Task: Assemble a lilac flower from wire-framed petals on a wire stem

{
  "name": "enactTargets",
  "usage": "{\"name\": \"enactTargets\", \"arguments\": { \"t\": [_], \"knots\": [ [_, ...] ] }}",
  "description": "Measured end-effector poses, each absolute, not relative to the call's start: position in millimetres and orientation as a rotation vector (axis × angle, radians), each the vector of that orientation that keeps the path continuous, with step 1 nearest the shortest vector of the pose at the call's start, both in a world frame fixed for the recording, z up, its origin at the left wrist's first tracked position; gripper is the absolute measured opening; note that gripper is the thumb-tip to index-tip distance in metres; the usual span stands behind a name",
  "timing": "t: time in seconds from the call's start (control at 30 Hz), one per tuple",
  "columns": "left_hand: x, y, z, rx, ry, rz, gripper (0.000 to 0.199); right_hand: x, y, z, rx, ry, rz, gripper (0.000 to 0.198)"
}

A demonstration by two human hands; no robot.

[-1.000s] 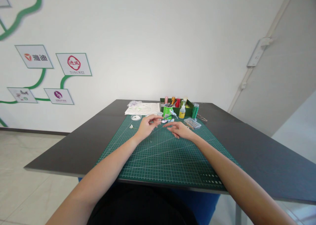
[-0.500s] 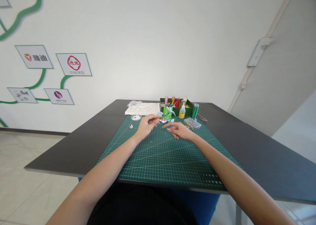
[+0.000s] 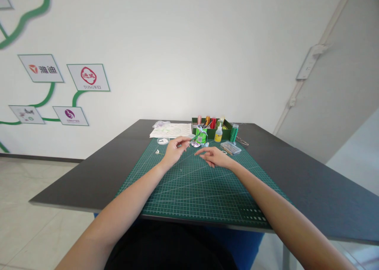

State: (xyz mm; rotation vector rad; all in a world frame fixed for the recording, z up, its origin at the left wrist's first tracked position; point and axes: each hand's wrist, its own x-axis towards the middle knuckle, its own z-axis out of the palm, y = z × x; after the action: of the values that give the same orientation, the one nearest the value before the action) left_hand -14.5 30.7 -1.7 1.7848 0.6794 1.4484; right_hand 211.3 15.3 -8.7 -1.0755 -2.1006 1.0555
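My left hand (image 3: 177,148) is closed in a pinch on a thin green stem (image 3: 194,137) that slants up to the right. At its far end is a small pale bluish piece (image 3: 201,130), seen in front of a bright green can (image 3: 201,139). My right hand (image 3: 214,156) hovers over the green cutting mat (image 3: 189,187), index finger stretched toward the left and the others loosely bent, with nothing visible in it. Crumpled shiny foil-like bits (image 3: 195,144) lie on the mat just beyond my hands.
A dark green box (image 3: 227,134) with several coloured thread spools stands at the back. Near it are a glue bottle (image 3: 218,134), a green glitter tube (image 3: 233,133), a clear case (image 3: 231,148) and tweezers (image 3: 242,141). Paper sheets (image 3: 177,129) and a small round dish (image 3: 163,141) lie left.
The green stem in my left hand has tilted and its pale end has shifted slightly left and up. My left hand moved a little left; the right hand stays nearly still.
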Motion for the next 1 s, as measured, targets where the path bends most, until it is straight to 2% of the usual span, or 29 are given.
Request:
{"name": "enactTargets", "arguments": {
  "t": [0.57,1.0],
  "knots": [
    [-14.9,28.5,1.3,1.702,0.711,1.516,0.024,212.1,14.0,-5.8,-1.090,-2.096,1.075,0.045],
    [-15.8,30.0,0.6,1.714,0.712,1.529,0.024,214.8,19.1,-8.3,-1.109,-2.119,1.039,0.036]
  ]
}}
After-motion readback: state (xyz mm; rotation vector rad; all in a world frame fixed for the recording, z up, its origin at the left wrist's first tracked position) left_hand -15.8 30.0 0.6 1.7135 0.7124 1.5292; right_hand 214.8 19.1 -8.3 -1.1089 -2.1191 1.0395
